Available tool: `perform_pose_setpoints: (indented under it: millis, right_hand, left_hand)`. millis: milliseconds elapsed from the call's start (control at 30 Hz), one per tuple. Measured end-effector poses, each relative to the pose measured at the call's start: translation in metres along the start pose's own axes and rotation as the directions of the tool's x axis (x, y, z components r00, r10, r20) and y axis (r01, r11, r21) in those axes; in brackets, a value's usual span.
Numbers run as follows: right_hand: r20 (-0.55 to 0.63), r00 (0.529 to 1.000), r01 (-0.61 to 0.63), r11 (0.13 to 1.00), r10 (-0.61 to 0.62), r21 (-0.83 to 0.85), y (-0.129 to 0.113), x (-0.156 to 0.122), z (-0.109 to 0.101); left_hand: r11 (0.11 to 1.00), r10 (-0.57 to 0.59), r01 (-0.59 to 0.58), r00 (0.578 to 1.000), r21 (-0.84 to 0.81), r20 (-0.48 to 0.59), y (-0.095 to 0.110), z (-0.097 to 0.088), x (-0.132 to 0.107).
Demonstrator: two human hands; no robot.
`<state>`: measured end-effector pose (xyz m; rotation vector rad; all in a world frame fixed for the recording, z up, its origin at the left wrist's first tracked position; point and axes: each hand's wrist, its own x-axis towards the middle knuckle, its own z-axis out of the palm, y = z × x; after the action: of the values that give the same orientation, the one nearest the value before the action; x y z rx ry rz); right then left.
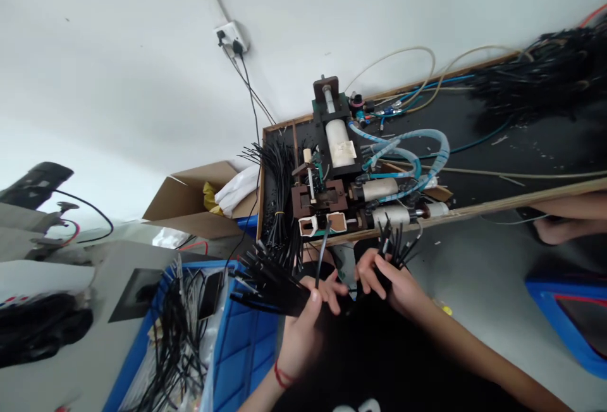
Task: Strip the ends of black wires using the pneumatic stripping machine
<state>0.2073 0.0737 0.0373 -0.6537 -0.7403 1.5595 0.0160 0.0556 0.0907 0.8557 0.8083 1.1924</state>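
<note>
My left hand [313, 314] is closed on a bundle of black cables [270, 282] whose ends fan out to the left. Between its thumb and forefinger one cable [323, 251] stands up, its tip close to the front of a small bench press [320, 200]. On the right, my right hand [382, 276] is wrapped round another bundle of black cables [398, 241], with the ends pointing up and outward. The lower parts of both bundles are hidden against dark clothing. The press has a brown metal block and white cylinders.
Black cables [279, 197] lie left of the press, and a tangled pile [545, 71] lies far right on the workbench [484, 146]. A blue crate [246, 349] stands lower left, below a cardboard box [199, 191]. Another person's arm [564, 216] reaches in at right.
</note>
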Motion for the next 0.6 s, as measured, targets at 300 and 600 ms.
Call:
perform_pose_setpoints:
  millis: [300,600]
  right_hand:
    - [-0.476,0.781,-0.577,0.758,0.405,-0.303,0.047,-0.011,-0.038]
    - [-0.63,0.729,-0.683,0.212,0.269,-0.699,0.0,0.02,-0.05]
  left_hand:
    - [0.969,0.038,-0.023,0.998,-0.246,0.053,-0.013,-0.016,0.0]
    - [0.995,-0.001,0.0,1.0,-0.101,-0.009,-0.008,-0.022,-0.006]
